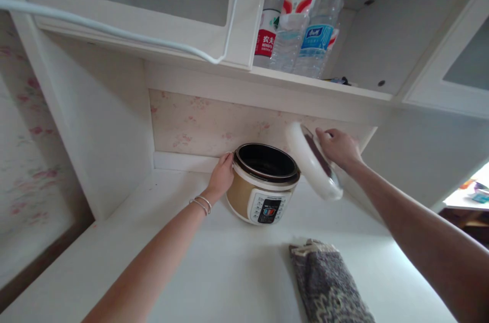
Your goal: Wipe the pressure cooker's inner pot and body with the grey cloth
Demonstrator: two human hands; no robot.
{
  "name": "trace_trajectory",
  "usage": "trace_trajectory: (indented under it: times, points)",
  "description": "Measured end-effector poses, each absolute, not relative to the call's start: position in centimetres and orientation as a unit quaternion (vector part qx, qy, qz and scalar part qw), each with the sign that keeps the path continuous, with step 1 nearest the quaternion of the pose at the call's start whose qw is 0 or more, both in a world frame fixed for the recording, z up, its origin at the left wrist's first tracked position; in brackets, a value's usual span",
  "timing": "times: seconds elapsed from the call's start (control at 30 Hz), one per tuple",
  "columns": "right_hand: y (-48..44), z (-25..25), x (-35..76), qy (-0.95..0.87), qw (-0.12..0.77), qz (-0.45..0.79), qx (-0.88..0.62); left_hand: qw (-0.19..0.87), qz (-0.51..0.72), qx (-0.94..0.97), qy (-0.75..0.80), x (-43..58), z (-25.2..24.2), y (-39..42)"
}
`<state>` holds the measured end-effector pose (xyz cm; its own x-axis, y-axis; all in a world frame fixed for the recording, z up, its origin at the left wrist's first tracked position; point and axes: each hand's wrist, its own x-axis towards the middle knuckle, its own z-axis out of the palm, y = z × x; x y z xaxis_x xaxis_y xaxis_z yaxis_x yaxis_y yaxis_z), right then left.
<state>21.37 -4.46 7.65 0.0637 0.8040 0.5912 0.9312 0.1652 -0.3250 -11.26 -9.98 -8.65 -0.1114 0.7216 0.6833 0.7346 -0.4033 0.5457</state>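
A gold and white electric pressure cooker point(240, 191) stands on the white counter, its dark inner pot point(265, 160) uncovered. My left hand point(222, 175), with bangles at the wrist, grips the cooker's left side near the rim; its fingertips are partly hidden behind the body. Off to the cooker's right, my right hand point(340, 149) holds the lid point(309, 165) by its handle. The lid is tilted almost on edge, white around its rim, and somewhat blurred.
A folded grey patterned cloth point(328, 282) lies on the counter point(229, 272) in front of the cooker. Overhead, a cabinet shelf point(321, 83) bears several plastic bottles point(294, 22). A white cable point(126, 35) hangs across the cabinet front.
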Motion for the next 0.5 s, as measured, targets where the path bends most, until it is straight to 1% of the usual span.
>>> trace_trajectory:
  times: [0.1,0.2,0.37,0.5]
  points:
    - [-4.3,8.6,15.9,-0.731,0.272,-0.143,-0.609,-0.004,-0.51,-0.67,-0.54,-11.2,-9.0,-10.0]
    - [-3.7,7.9,11.3,-0.768,0.215,-0.166,-0.58,-0.031,-0.512,-0.648,-0.563,-11.5,-9.0,-9.6]
    - [-2.1,5.9,6.3,-0.8,0.178,-0.136,-0.557,-0.115,-0.511,-0.613,-0.591,-12.2,-8.2,-9.0]
    - [-1.0,5.2,4.7,-0.806,0.135,-0.114,-0.565,-0.129,-0.497,-0.608,-0.606,-12.5,-7.8,-9.1]
